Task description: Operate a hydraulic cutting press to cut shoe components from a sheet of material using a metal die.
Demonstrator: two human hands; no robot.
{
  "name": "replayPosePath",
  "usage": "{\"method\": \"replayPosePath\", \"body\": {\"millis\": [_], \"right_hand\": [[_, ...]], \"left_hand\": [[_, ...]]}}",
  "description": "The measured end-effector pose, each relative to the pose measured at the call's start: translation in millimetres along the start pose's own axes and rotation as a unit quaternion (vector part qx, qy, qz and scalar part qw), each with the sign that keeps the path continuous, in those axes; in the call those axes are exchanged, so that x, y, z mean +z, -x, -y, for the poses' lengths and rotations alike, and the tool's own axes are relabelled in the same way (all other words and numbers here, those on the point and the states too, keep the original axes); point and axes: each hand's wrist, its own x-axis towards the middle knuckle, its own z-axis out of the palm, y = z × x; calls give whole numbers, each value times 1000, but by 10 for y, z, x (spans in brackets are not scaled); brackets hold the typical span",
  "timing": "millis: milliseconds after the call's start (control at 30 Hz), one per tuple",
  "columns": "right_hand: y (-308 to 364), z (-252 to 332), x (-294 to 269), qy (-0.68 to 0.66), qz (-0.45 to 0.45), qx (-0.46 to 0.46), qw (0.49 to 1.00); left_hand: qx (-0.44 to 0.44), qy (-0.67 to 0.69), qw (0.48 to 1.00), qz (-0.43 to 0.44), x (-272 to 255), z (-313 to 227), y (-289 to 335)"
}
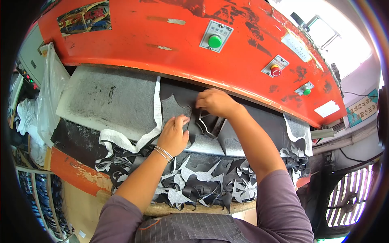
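**Partway through, by the look of it**

Black-and-white, ragged, leather-like offcuts (200,176) are heaped along the near edge; uncut stretches are judged left in the smooth black sheet (261,114), toward the right. At its near edge, a dark, angular, open-framed metal die (217,127) is seen below the right hand (214,102), fingers curled at its upper end; grip cannot be told. Left hand (173,130) fingers are bent beside a grey, spiked, fuzzy patch (173,110); any pinch cannot be told.
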Motion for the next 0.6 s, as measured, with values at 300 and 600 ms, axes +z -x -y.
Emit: {"method": "replayPosePath", "body": {"millis": [300, 600], "right_hand": [[819, 405, 352, -150, -135, 415, 887], [1050, 865, 602, -201, -201, 438, 853]], "left_hand": [[4, -40, 999, 28, -26, 49, 34], [-18, -92, 994, 58, 33, 54, -95]]}}
